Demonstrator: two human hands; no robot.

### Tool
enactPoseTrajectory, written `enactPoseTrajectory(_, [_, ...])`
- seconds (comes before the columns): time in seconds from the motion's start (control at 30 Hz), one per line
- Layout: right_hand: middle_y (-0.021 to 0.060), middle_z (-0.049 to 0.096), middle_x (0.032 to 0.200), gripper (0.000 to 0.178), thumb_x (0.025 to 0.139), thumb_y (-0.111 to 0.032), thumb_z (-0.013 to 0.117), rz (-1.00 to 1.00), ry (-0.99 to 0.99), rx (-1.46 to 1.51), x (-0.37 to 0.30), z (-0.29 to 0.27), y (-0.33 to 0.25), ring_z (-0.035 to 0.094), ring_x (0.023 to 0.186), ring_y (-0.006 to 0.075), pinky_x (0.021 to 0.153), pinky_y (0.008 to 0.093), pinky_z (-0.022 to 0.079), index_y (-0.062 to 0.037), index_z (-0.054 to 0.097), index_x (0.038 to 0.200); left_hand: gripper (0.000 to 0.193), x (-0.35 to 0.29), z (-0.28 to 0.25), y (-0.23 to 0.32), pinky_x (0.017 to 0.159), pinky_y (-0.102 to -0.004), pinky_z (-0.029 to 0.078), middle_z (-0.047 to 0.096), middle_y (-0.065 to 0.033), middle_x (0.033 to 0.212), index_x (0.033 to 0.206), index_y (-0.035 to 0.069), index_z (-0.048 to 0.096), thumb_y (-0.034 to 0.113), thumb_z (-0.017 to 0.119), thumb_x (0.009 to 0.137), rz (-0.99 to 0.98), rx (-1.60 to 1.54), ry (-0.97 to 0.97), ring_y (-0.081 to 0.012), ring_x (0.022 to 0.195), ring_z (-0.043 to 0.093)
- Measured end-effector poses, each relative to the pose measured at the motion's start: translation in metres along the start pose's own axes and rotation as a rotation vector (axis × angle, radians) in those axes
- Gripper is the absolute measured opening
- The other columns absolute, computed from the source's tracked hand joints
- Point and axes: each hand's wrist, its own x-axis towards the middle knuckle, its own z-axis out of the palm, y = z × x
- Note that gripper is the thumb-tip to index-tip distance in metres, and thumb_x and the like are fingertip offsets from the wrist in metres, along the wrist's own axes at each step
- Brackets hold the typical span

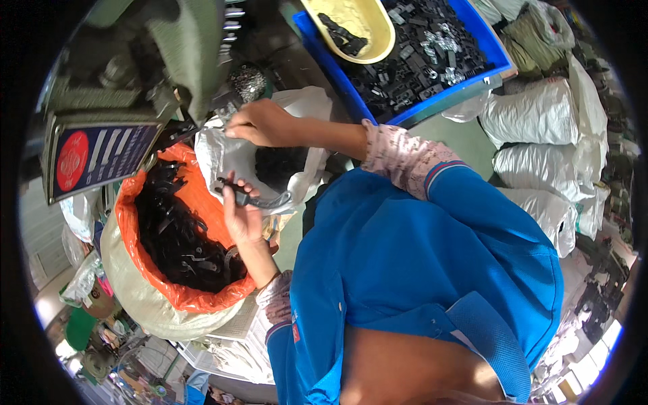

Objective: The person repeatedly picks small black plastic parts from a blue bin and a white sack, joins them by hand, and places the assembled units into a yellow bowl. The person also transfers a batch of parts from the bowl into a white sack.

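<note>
My left hand (pixel 244 217) is closed round a black, curved, lever-shaped part (pixel 268 201), whose curved end points toward my body. It is held over the edge of a white plastic bag (pixel 233 160) with dark pieces inside. Farther off, my right hand (pixel 264 124) reaches to the working end of a green machine (pixel 185 54). Its thumb and fingers are pressed together, and what they pinch is too small to make out. Beside my left hand stands a sack with an orange liner (pixel 214 202), holding a heap of black parts (pixel 179 236).
A blue tray (pixel 412 116) of small black and silvery pieces stands at the far right, with a yellow tub (pixel 312 8) on it. A labelled plate (pixel 101 158) juts out from the machine at left. Stuffed white sacks (pixel 533 115) are stacked at right.
</note>
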Motion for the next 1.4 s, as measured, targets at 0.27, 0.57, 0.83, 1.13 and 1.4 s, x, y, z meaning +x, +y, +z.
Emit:
enactPoseTrajectory(0.27, [0.0148, 0.066, 0.093, 0.020, 0.084, -0.019, 0.069, 0.426, 0.488, -0.849, -0.137, -0.191, 0.015, 0.066, 0.087, 0.0346, 0.070, 0.0438, 0.054, -0.0077, 0.066, 0.100, 0.012, 0.046, 0.079, -0.086, 0.053, -0.0269, 0.039, 0.057, -0.0016, 0.077, 0.095, 0.008, 0.059, 0.005, 0.069, 0.088, -0.116, 0.217, 0.007, -0.0109, 0.061, 0.050])
enactPoseTrajectory(0.57, [0.0090, 0.064, 0.081, 0.027, 0.086, -0.013, 0.068, 0.515, 0.528, -0.544, -0.162, -0.218, 0.034, 0.067, 0.077, 0.0237, 0.071, 0.0363, 0.055, -0.0027, 0.062, 0.110, 0.034, 0.078, 0.157, -0.167, 0.066, -0.0303, 0.050, 0.067, -0.0119, 0.106, 0.117, 0.005, 0.057, 0.013, 0.072, 0.087, -0.328, 0.387, -0.091, -0.0194, 0.085, 0.065])
enactPoseTrajectory(0.83, [0.0097, 0.070, 0.093, 0.021, 0.085, -0.012, 0.073, 0.475, 0.611, 0.303, -0.189, -0.187, -0.011, 0.066, 0.076, 0.0175, 0.067, 0.0302, 0.055, -0.0022, 0.067, 0.103, 0.038, 0.077, 0.175, -0.202, 0.070, -0.0331, 0.057, 0.067, -0.0117, 0.115, 0.124, 0.005, 0.054, 0.013, 0.068, 0.089, -0.207, 0.479, -0.224, -0.0206, 0.097, 0.066])
enactPoseTrajectory(1.13, [0.0080, 0.062, 0.095, 0.013, 0.076, -0.007, 0.066, 0.335, 0.093, -1.111, -0.206, -0.299, 0.048, 0.057, 0.093, 0.0297, 0.077, 0.0398, 0.051, -0.0073, 0.066, 0.089, 0.034, 0.080, 0.183, -0.197, 0.078, -0.0385, 0.059, 0.066, -0.0118, 0.110, 0.119, 0.002, 0.059, 0.006, 0.069, 0.087, -0.140, 0.499, -0.262, -0.0201, 0.092, 0.064])
enactPoseTrajectory(1.4, [0.0064, 0.068, 0.083, 0.006, 0.088, -0.009, 0.066, 0.495, 0.286, -0.249, -0.184, -0.287, 0.012, 0.064, 0.073, 0.0173, 0.068, 0.0300, 0.051, -0.0031, 0.066, 0.089, 0.030, 0.069, 0.193, -0.186, 0.081, -0.0230, 0.049, 0.067, -0.0022, 0.093, 0.108, 0.002, 0.068, 0.002, 0.076, 0.079, 0.109, 0.774, -0.278, -0.0088, 0.085, 0.060])
